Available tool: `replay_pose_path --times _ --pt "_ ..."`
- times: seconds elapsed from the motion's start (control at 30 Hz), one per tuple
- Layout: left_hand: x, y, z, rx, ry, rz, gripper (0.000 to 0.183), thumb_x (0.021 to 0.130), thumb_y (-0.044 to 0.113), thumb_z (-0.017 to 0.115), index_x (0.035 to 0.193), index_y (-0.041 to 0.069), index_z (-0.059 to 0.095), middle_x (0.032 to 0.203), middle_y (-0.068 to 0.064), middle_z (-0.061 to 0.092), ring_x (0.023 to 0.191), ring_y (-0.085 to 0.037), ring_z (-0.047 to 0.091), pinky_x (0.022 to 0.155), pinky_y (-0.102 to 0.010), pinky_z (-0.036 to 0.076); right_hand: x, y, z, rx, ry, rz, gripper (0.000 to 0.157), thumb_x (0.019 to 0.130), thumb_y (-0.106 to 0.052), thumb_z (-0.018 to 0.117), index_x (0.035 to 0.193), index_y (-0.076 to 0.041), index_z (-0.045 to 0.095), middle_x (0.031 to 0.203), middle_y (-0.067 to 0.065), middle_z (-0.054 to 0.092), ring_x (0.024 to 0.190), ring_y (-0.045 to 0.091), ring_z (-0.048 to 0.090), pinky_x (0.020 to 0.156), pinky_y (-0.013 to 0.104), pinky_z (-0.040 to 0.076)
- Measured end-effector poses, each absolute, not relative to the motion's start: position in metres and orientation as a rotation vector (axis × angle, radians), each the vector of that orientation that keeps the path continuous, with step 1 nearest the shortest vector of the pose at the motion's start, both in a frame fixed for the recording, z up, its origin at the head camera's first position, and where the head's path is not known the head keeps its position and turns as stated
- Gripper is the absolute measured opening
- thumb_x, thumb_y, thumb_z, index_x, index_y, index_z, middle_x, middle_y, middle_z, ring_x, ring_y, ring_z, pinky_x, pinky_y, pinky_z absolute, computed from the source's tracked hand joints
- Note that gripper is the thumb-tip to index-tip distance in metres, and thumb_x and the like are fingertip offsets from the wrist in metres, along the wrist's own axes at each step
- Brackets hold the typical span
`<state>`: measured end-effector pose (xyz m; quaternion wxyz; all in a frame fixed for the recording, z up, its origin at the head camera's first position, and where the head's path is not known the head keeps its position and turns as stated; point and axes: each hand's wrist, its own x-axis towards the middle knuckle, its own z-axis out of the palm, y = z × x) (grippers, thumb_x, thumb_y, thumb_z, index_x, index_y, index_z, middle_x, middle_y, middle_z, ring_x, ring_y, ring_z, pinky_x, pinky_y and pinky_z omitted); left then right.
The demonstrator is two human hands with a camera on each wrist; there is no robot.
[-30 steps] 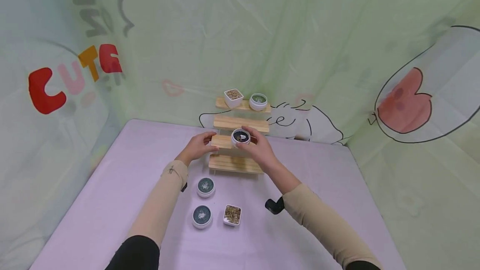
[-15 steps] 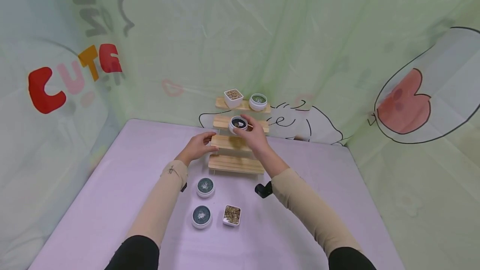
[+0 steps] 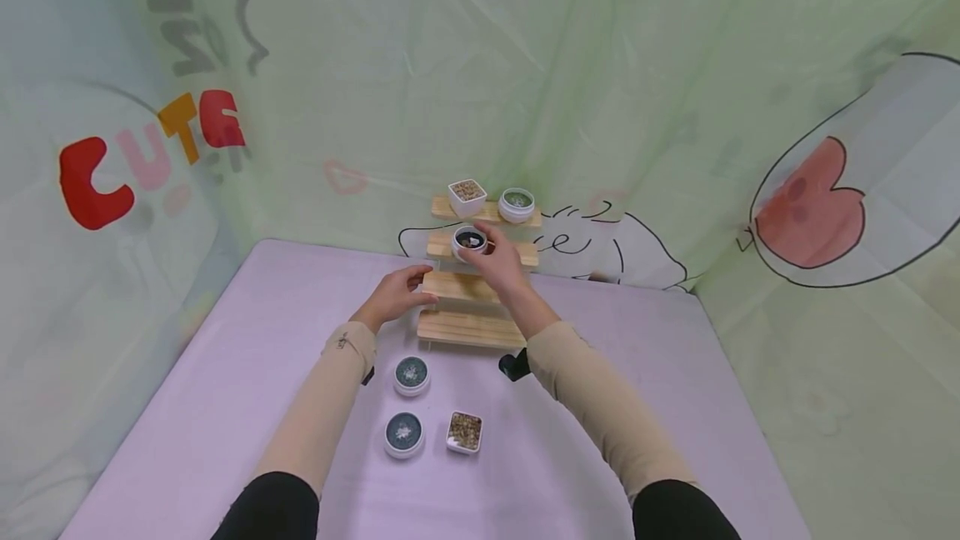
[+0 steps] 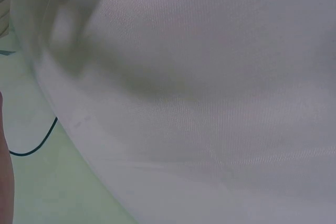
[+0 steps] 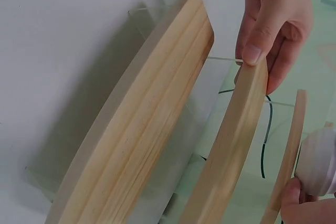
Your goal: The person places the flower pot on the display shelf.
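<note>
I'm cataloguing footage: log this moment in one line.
left grip: pinches second-lowest wooden plank | right grip: holds round white pot at second-highest plank | table: three pots

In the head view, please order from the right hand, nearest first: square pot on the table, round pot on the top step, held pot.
1. Held pot, gripped by the right hand.
2. Round pot, on the top step, right side.
3. Square pot, on the table.

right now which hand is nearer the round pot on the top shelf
Right. The right hand is just below the round pot, holding another pot; the left hand is lower, gripping a wooden shelf.
</note>
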<state>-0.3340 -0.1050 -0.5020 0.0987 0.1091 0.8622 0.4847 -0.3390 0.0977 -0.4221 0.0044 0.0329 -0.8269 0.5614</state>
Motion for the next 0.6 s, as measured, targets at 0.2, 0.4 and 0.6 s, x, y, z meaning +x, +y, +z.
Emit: replay_pose_path --times 0.2,0.4,0.6 --pt "-0.3335 -0.105 -0.5025 0.331 2.564 1.422 0.074 0.085 0.031 0.078 0.146 0.006 0.044 0.145 -0.015 0.049 0.131 -0.029 0.049 0.111 -0.038 0.041 -0.3382 0.0953 -0.4201 0.093 -2.611 1.726 0.062 0.086 -0.018 0.075 0.143 -0.014 0.049 0.138 0.009 0.053 0.119 0.023 0.052 0.101 0.035 0.048" --pt "-0.333 -0.1052 -0.5028 0.341 2.565 1.419 0.074 0.085 0.031 0.077 0.146 0.006 0.044 0.144 -0.016 0.049 0.131 -0.029 0.049 0.111 -0.038 0.041 -0.3394 0.0941 -0.4209 0.104 -2.65 1.64 0.062 0.086 -0.02 0.075 0.143 -0.014 0.049 0.137 0.009 0.054 0.12 0.023 0.052 0.103 0.036 0.046" --pt "-0.3336 -0.1047 -0.5016 0.349 2.567 1.427 0.073 0.085 0.029 0.078 0.146 0.005 0.045 0.143 -0.016 0.05 0.13 -0.03 0.05 0.111 -0.038 0.041 -0.3431 0.0958 -0.4207 0.106 -2.67 1.574 0.061 0.088 -0.024 0.073 0.143 -0.016 0.049 0.138 0.01 0.054 0.121 0.024 0.053 0.102 0.038 0.047"
